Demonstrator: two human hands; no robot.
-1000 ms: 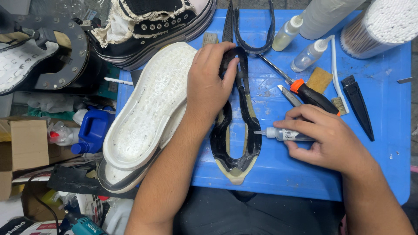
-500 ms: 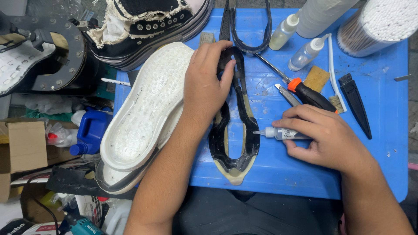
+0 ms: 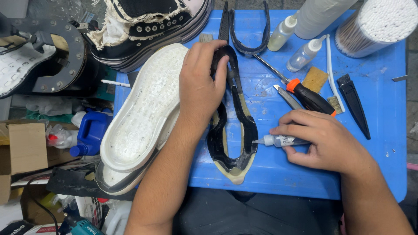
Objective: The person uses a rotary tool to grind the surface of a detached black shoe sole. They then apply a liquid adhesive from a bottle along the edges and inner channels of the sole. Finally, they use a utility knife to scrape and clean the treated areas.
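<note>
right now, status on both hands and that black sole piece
Left hand pressing the black sole piece onto the blue table. Right hand holds small glue tube, nozzle at the piece's edge. Screwdriver close by, nothing blocking.

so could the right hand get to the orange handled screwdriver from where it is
Probably yes. The screwdriver lies uncovered on the blue table just above the right hand, nothing between them. But that hand is gripping a small glue tube, so it would need to put it down first.

The one head camera is looking steeply down, close over the blue counter (image 3: 374, 130), with the floor clutter showing at left.
</note>
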